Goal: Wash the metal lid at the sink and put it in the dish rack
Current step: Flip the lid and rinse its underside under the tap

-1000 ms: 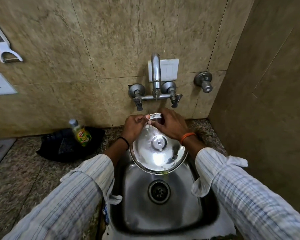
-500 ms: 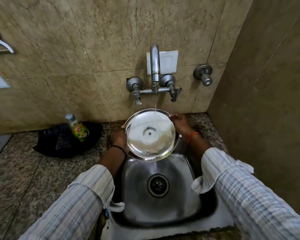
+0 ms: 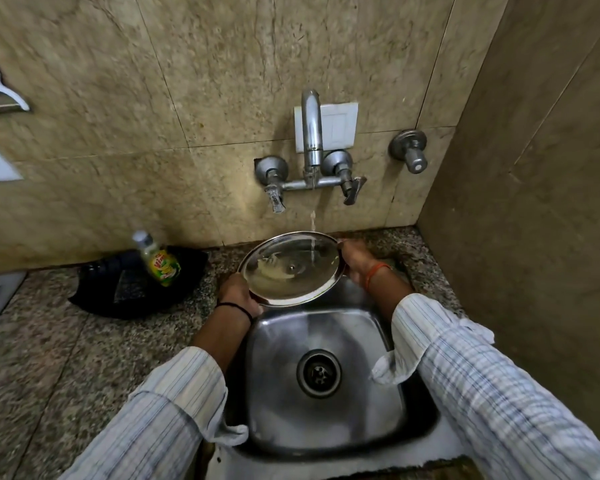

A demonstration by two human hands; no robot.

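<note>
Metal lid (image 3: 289, 268): held in the middle of the frame, above the far edge of the sink, tilted so its inner, hollow face turns toward the camera; a small rivet shows at its middle.
Left hand (image 3: 238, 293): at the lid's lower left rim, just left of frame centre; fingers curl behind and under the rim, so the grip is closed on the lid. The wrist wears a thin black band (image 3: 234, 307).
Right hand (image 3: 355, 259): at the lid's right rim, slightly higher in the frame than the left hand; the fingers wrap the edge, gripping the lid. An orange band (image 3: 374, 272) sits on this wrist.
Arms: both forearms reach up from the lower corners of the frame, with striped sleeves (image 3: 160, 410) rolled back to mid-forearm, the right arm crossing over the sink's right side.
Tap (image 3: 311, 133): on the wall, upper centre; a thin stream of water (image 3: 313, 223) falls from it onto the lid's upper right part.
Sink (image 3: 388, 403): steel basin in the lower centre, drain (image 3: 318, 373) visible below the lid.
Soap bottle (image 3: 158, 261): left of the lid, standing on a dark tray (image 3: 118, 299) on the speckled counter (image 3: 49, 358).
</note>
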